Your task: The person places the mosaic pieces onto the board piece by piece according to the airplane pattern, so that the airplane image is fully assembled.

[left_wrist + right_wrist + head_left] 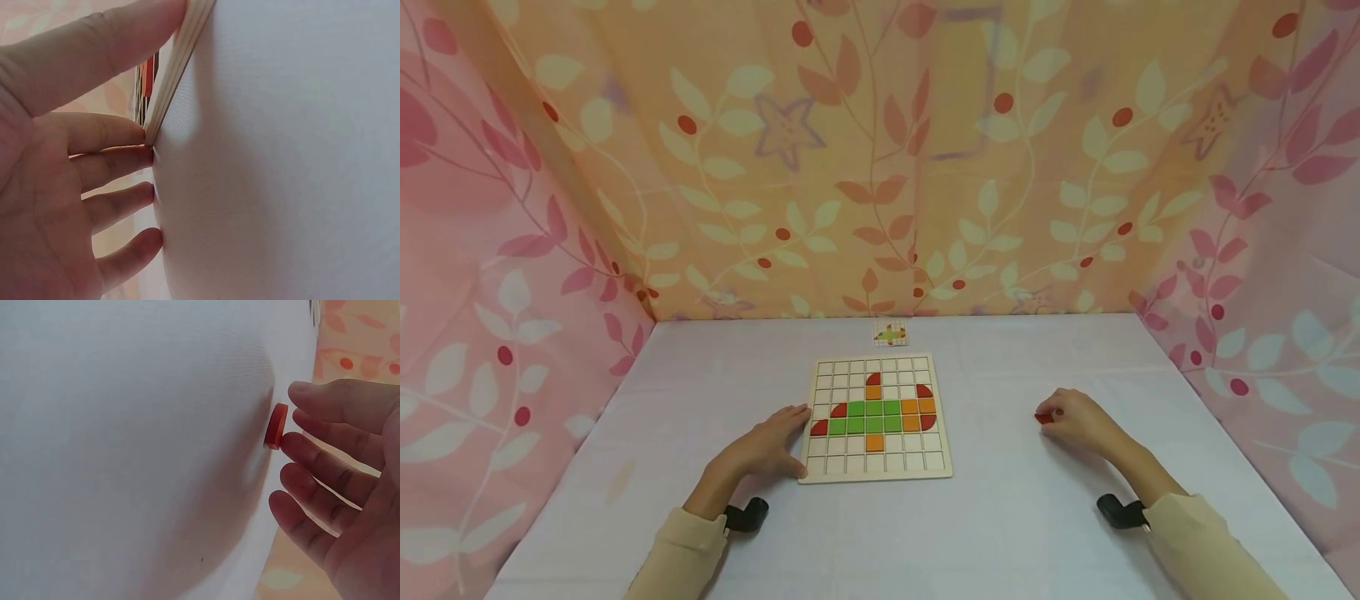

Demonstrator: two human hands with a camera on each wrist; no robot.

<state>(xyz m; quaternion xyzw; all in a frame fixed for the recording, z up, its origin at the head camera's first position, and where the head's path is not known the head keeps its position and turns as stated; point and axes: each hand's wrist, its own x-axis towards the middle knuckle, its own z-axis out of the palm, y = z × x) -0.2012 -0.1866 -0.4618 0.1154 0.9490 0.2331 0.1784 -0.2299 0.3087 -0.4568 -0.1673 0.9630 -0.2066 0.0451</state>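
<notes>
My left hand rests at the left edge of a square wooden grid board. Its thumb and fingers are spread and fairly straight along that edge; the left wrist view shows the board's side against the thumb and index finger. Green, orange and red tiles form a figure on the board. Off to the right, my right hand is low over the table, around a small red piece. Its fingers are loosely bent; a fingertip appears to touch the piece, with no clear pinch visible.
A small picture card with a similar coloured figure lies behind the board. White cloth covers the table. Patterned curtains stand at the back and both sides. Each wrist carries a black camera mount.
</notes>
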